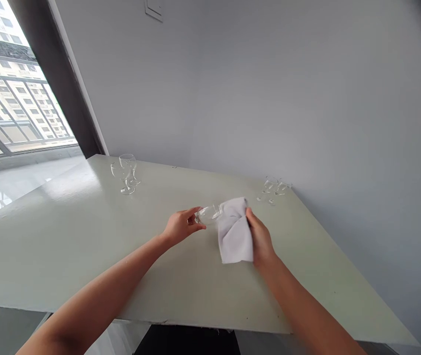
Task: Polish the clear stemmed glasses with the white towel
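From left grip (181,226) to cloth (235,236) extends a glass (209,215).

Glass (209,215): clear, colourless, see-through; bowl rounded. Pose: on its side, long axis near level, mouth directed right, stem end left. Stem end held in the left hand (183,224), partly hidden by the fingers; bowl exposed. Mouth end meets the upper left part of the cloth; whether any fabric sits inside the bowl cannot be told.

Cloth (235,231): white with faint grey-lilac cast, plain, soft. Folded, creases across its face; roughly rectangular outline, lower part hanging, left edge slightly blurred. Gripped along its right side by the right hand (261,239).
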{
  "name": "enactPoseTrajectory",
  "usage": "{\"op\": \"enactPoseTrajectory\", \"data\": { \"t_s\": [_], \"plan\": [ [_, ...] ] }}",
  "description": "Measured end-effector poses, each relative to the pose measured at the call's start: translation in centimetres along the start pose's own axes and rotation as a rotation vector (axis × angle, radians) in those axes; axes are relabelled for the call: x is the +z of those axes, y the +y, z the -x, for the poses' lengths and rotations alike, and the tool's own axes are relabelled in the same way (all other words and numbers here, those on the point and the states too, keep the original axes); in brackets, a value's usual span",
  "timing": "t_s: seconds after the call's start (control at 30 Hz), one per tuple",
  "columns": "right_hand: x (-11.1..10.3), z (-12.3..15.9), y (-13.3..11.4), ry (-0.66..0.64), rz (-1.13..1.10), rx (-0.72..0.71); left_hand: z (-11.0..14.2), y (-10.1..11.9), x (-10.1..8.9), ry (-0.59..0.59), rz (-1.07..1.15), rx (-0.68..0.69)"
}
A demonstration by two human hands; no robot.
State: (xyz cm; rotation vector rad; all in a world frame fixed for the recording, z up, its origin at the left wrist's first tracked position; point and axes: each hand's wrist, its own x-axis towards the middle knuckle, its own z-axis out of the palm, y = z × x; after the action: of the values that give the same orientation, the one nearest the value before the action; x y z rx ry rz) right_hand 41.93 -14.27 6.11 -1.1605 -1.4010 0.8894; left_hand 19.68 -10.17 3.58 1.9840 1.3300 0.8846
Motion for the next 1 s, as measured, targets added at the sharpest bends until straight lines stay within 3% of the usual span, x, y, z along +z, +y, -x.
{"op": "enactPoseTrajectory", "data": {
  "t_s": [0.1, 0.17, 0.27, 0.33, 0.4, 0.57, 0.67, 0.73, 0.83, 1.0],
  "plan": [
    [2.2, 0.3, -1.0, -0.123, 0.069, -0.036, 0.0, -0.3, 0.1, 0.007, -0.063, 0.070],
    [2.8, 0.4, -1.3, -0.145, 0.294, -0.205, 0.0, -0.5, 0.2, 0.027, -0.101, 0.111],
    [2.5, 0.6, -1.3, -0.096, 0.593, -0.439, -0.1, -0.8, 0.4, 0.032, -0.132, 0.170],
    [1.9, 0.8, -1.3, -0.160, 0.578, -0.470, -0.1, -1.0, 0.5, 0.015, -0.132, 0.193],
    [1.4, 0.9, -1.6, -0.272, 0.443, -0.358, -0.1, -1.0, 0.6, 0.015, -0.140, 0.208],
    [0.1, 0.4, -2.9, -0.652, 0.117, 0.117, 0.1, -0.9, 0.6, 0.041, -0.221, 0.322],
    [-0.5, -0.2, -3.1, -0.862, 0.036, 0.216, 0.3, -0.9, 0.8, -0.024, -0.266, 0.417],
    [-0.7, -0.4, -2.9, -0.928, -0.049, 0.271, 0.3, -0.9, 0.9, -0.074, -0.286, 0.450],
    [-0.6, -0.2, -2.2, -0.872, -0.225, 0.325, 0.2, -1.0, 0.9, -0.057, -0.323, 0.487],
    [1.0, 0.6, -0.6, -0.554, -0.398, 0.324, 0.0, -0.9, 0.7, 0.142, -0.525, 0.675]
  ]
}}
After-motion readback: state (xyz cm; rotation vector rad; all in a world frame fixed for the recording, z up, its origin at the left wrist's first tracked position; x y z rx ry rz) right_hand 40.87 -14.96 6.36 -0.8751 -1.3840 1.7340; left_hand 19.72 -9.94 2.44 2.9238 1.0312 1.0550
